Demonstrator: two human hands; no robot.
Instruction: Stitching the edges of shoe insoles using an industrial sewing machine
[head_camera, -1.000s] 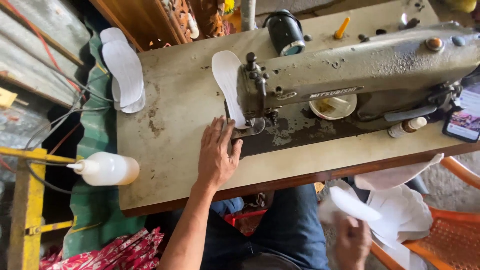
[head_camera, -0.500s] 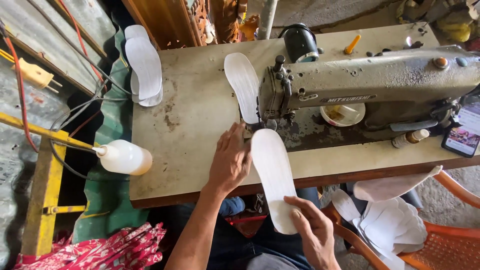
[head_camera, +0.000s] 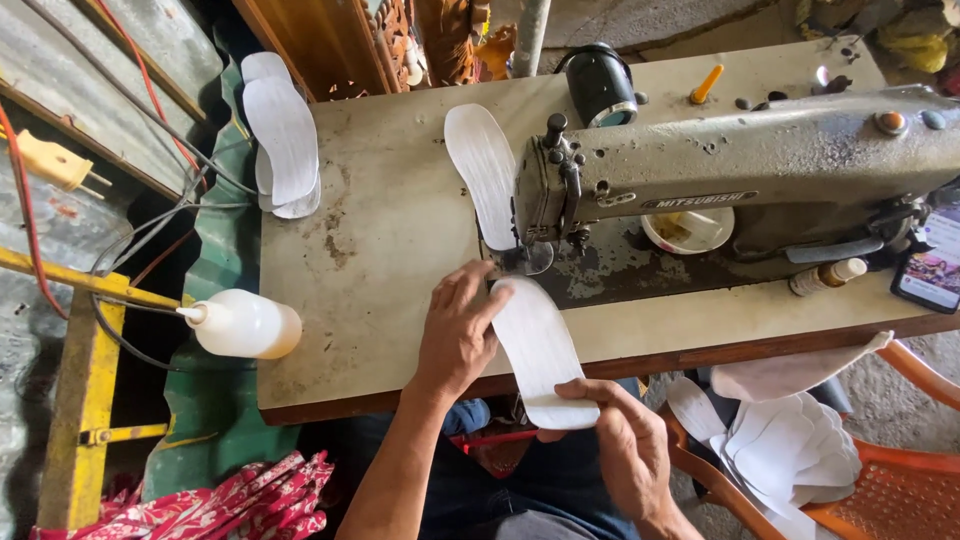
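A white shoe insole (head_camera: 537, 345) lies on the worn sewing table (head_camera: 380, 250), its tip just in front of the presser foot of the grey sewing machine (head_camera: 720, 170). My left hand (head_camera: 458, 335) presses flat on the insole's left edge near the tip. At the table's front edge, my right hand (head_camera: 625, 450) pinches the heel end, which overhangs the table. Behind the needle lies a second white insole (head_camera: 482, 170), reaching toward the back of the table.
A stack of white insoles (head_camera: 283, 135) rests at the table's back left corner. A white squeeze bottle (head_camera: 243, 324) juts from the left edge. An orange chair (head_camera: 880, 500) at right holds several cut insoles (head_camera: 790, 445). A phone (head_camera: 932, 262) and a small bottle (head_camera: 826, 277) sit at right.
My right hand came up from the chair with a white insole and laid it before the presser foot. My left hand shifted onto its edge. The view moved closer.
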